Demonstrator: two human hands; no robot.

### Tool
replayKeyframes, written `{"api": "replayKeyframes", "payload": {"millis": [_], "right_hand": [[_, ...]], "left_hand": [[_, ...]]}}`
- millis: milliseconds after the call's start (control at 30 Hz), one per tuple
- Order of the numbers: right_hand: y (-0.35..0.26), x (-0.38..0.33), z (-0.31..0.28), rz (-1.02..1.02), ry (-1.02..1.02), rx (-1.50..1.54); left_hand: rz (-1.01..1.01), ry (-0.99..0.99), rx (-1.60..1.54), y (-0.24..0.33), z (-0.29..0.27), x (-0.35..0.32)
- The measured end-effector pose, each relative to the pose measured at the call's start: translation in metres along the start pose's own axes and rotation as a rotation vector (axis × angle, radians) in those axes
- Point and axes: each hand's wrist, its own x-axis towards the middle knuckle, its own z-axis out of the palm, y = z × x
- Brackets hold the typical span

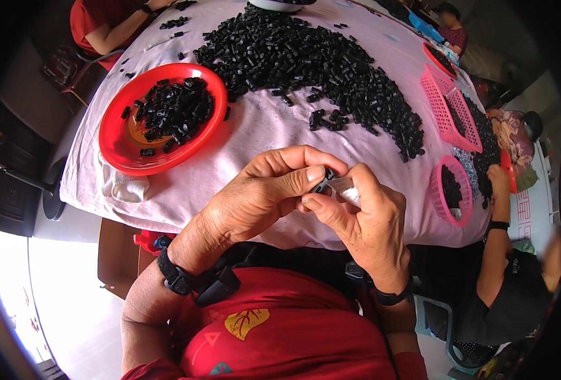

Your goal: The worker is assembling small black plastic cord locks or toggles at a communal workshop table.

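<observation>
I hold a small black plastic piece pinched between the thumb and forefinger of my left hand, close in front of my chest and just above the near edge of the table. My right hand meets it from the other side, its fingers closed narrow around a small pale, silvery part that touches the black piece. As I judge it, I am in the middle of fitting the two together; the next move calls for lining the pale part up squarely with the black one and pressing without letting either slip, since both are tiny and mostly hidden by my fingertips.

Beyond my hands the pink tablecloth carries a broad loose heap of black pieces, lying straight on the cloth. To my left sits a round red tray, with a smaller pile of the same black pieces in its middle and upper part, and its near rim bare. To my right a pink mesh basket holds more black bits, and further back a flatter pink basket lies tilted, near another person's hand at work at the table's far right.
</observation>
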Motion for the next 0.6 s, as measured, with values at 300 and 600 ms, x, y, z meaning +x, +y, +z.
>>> {"api": "replayKeyframes", "payload": {"millis": [300, 600], "right_hand": [[-0.0009, -0.0004, -0.0008, -0.011, 0.001, -0.122], [0.0011, 0.0003, 0.0011, -0.017, -0.008, -0.072]], "left_hand": [[0.003, 0.015, 0.030, 0.0006, 0.0022, -0.0004], [0.011, 0.014, 0.030, 0.0015, 0.0011, -0.0002]]}}
